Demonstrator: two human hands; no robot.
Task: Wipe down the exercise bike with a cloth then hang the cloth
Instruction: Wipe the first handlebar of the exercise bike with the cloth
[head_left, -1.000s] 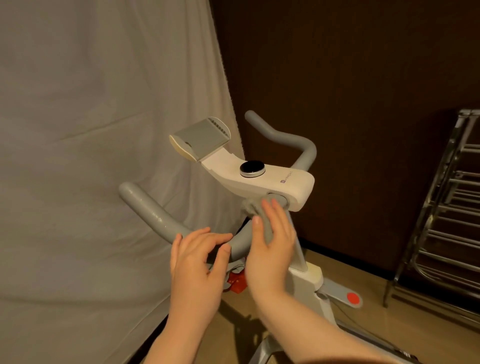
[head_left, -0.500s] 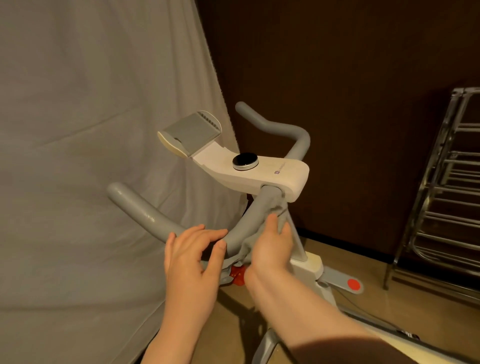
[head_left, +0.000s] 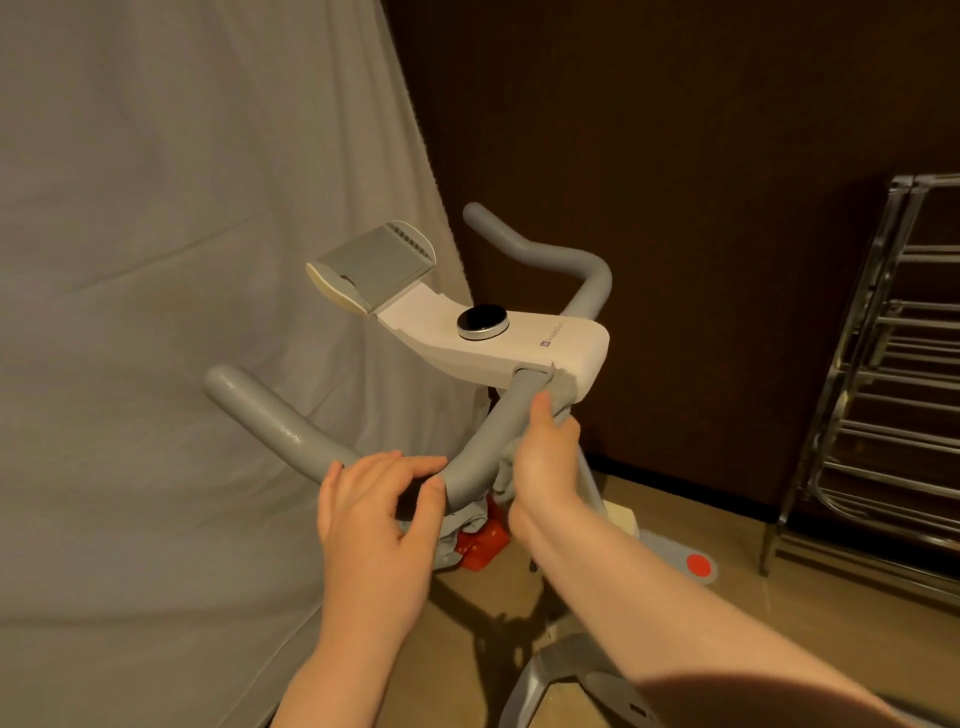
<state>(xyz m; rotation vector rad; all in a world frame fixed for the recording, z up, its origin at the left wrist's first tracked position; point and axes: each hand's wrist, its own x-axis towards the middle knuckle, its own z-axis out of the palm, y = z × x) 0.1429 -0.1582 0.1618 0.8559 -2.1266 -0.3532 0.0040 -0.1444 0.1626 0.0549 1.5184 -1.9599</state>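
Two hands work an exercise bike (head_left: 519, 343): the right hand (head_left: 545, 462) grips a gray cloth (head_left: 563, 392) around the handlebar (head_left: 483, 447) just below the white console, while the left hand (head_left: 382, 512) curls around the bar's bend.

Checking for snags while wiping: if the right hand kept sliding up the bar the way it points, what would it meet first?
The right hand, holding the cloth against the handlebar, points up toward the white console. It would likely meet the console's underside where the bar enters.
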